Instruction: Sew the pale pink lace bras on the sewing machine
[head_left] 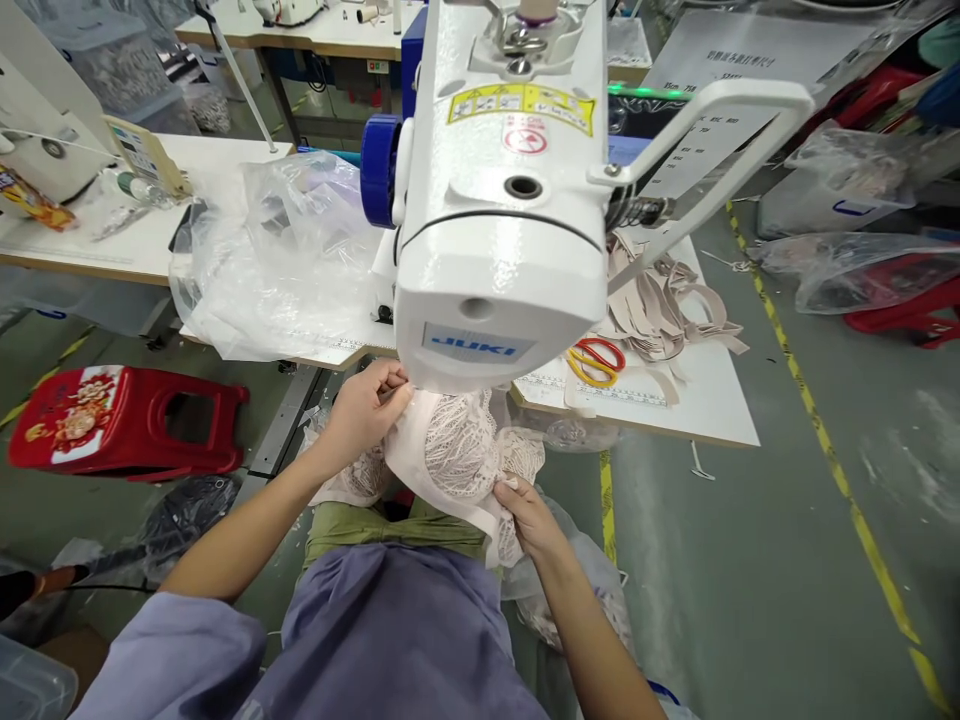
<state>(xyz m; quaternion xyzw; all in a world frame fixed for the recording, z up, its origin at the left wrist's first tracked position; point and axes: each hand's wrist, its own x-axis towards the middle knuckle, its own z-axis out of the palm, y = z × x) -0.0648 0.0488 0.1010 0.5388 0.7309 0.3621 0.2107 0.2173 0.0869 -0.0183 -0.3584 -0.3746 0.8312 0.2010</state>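
A pale pink lace bra (459,445) hangs over the lap, just below the head of a white sewing machine (502,290). My left hand (369,405) pinches the bra's upper left edge between thumb and fingers, close under the machine head. Lower down and to the right, my right hand (529,510) grips the lace side of the bra near the cup. One cup faces up between the hands, and part of the other cup lies under my left wrist. The needle area is hidden behind the machine head.
Red- and yellow-handled scissors (596,362) lie on the white table (705,410) at the right, beside a pile of beige straps (652,310). Clear plastic bags (285,260) cover the table's left part. A red stool (127,420) stands on the floor at left.
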